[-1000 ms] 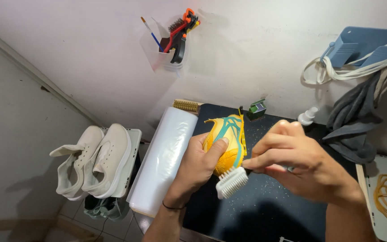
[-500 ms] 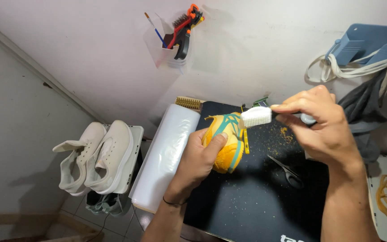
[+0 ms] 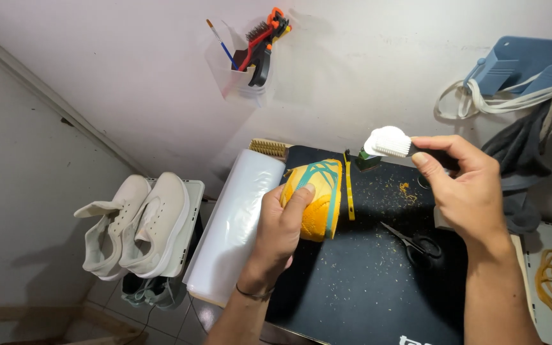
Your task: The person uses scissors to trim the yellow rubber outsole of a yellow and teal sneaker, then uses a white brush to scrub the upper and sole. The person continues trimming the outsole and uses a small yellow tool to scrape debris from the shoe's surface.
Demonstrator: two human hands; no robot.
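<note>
Left hand (image 3: 282, 233) gripped the yellow shoe (image 3: 317, 195), fingers closed round it, thumb on top, over the black mat (image 3: 365, 275). Right hand (image 3: 464, 191) pinched a white brush (image 3: 388, 142) raised above the mat, clear of the shoe. Scissors (image 3: 416, 241) lay near the right wrist.

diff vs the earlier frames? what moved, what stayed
The right hand lifted the white brush off the yellow shoe, up and to the right, clear of it. The scissors are now uncovered on the black mat. The left hand still grips the shoe; nothing was let go.
</note>
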